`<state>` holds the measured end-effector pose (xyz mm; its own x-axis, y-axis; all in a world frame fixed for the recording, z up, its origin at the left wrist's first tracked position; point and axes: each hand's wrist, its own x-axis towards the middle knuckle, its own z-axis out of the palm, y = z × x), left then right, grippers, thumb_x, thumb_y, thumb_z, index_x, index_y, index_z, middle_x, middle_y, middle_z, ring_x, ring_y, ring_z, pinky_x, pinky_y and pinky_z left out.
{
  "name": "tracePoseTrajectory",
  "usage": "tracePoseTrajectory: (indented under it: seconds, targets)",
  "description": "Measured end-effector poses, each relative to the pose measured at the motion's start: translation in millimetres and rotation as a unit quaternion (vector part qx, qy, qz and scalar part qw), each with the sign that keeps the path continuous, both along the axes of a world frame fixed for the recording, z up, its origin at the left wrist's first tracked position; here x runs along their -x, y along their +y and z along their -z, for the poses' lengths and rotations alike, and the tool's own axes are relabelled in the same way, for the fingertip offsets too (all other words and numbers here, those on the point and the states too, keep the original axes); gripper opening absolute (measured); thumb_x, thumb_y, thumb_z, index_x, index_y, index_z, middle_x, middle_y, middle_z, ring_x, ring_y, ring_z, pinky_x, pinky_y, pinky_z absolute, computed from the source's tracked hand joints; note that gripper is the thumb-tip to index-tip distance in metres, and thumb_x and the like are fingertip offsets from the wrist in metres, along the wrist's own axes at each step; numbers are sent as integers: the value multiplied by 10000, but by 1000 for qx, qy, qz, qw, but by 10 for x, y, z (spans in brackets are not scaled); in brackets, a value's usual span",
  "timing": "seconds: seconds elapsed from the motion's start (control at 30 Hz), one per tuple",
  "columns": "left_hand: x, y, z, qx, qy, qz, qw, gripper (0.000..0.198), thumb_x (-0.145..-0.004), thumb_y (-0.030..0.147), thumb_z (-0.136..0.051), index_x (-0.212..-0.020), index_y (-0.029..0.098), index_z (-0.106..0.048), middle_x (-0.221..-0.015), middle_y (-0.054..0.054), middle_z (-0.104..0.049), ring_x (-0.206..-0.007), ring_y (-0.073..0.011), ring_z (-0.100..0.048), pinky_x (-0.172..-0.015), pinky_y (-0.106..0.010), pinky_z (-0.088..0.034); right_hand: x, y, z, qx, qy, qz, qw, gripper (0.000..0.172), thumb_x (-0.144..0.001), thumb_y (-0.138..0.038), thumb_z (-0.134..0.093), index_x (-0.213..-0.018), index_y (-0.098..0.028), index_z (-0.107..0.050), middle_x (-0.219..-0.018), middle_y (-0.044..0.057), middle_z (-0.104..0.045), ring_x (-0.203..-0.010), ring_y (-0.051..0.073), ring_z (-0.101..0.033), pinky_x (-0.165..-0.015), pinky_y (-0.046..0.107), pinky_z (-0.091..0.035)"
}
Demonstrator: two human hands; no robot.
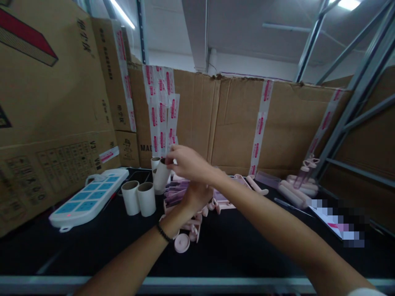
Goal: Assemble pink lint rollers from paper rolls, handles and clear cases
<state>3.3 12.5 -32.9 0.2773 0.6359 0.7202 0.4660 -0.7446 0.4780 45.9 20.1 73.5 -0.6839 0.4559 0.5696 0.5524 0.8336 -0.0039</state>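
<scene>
Right hand (187, 163) pinched on rim of tilted white tube (160, 181); two upright tubes (146, 200) near. Left hand (197, 199) at pink parts (182, 243), grip hidden, cannot tell; right forearm crosses above. Power strip (89, 197) left, cardboard wall (237, 123) behind. Black tabletop (247, 250) ends at metal rail (197, 283).

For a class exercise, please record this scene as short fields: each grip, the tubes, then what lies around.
Right grip: on a tilted tube, near its rim
Left grip: among pink parts; what it holds, if anything, is hidden
Front tubes: two, upright, side by side
Power strip: left of the tubes
Disc: pink, towards the front edge
Surface: black table
Backdrop: taped cardboard
</scene>
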Motion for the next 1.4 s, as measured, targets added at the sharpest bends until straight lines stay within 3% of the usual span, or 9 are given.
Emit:
tracePoseTrajectory:
  seconds: [0.13,0.23,0.4,0.5,0.63,0.8,0.97,1.13,1.4]
  targets:
    - [42,-2,-62,-1,-29,7,1000,163,-902,105,-509,-913,168,-659,-878,-63,-679,-871,-215,-653,-809,-351,-516,-613,-161,-233,24,211,-14,977,45,-877,-189,-683,-881,-164,-720,-898,17,-608,-756,125,-541,-696,269,-422]
    - [62,38,-96,36,-108,26,993,182,-871,111,-488,-917,172,-652,-838,-49,-685,-803,-194,-642,-737,-313,-484,-1084,-289,-258,13,315,-20,949,60,-860,-236,-715,-853,-177,-709,-891,16,-615,-754,130,-549,-672,278,-425]
    - [170,188,-176,139,-302,48,942,157,-852,161,-458,-904,176,-606,-803,-42,-677,-678,-166,-620,-620,-276,-465,-1624,-356,49,49,370,2,928,96,-858,-283,-725,-835,-201,-683,-914,18,-593,-818,151,-571,-706,289,-457]
    - [241,164,-276,128,-295,53,945,230,-932,307,-468,-1010,173,-638,-892,-65,-702,-814,-195,-670,-683,-294,-498,-1743,-336,300,80,331,6,940,87,-881,-281,-706,-846,-204,-684,-941,29,-598,-859,166,-584,-740,299,-467]
    - [231,30,-349,72,-127,73,987,368,-915,423,-603,-1185,180,-659,-1113,-112,-735,-1048,-248,-683,-860,-353,-523,-1668,-316,515,89,272,27,958,81,-907,-275,-684,-885,-200,-706,-966,38,-610,-843,161,-583,-732,294,-454]
    - [191,1,-301,41,7,57,998,399,-821,338,-738,-1178,175,-665,-1075,-81,-753,-947,-237,-698,-849,-350,-514,-1465,-308,561,69,247,11,967,97,-938,-269,-662,-895,-193,-703,-968,37,-620,-900,163,-604,-772,289,-450]
    - [246,79,-306,5,-49,-36,998,353,-840,341,-698,-1140,156,-674,-1021,-80,-750,-915,-241,-692,-799,-324,-503,-1468,-270,524,22,194,83,977,219,-930,-274,-676,-1134,-195,-677,-1082,73,-653,-997,206,-599,-870,338,-464]
    - [307,106,-366,3,-163,-113,980,359,-843,398,-700,-1096,144,-686,-983,-79,-748,-877,-231,-687,-748,-296,-494,-1323,-217,578,-25,-42,182,982,248,-899,-331,-722,-1109,-198,-735,-1146,118,-661,-1115,286,-543,-941,416,-433]
    - [296,93,-379,6,-164,-145,976,346,-833,403,-693,-1062,144,-692,-952,-74,-740,-854,-227,-672,-718,-286,-463,-780,185,730,-35,-275,159,947,341,-879,-257,-709,-1218,-217,-714,-1265,150,-665,-1218,313,-555,-954,414,-478]
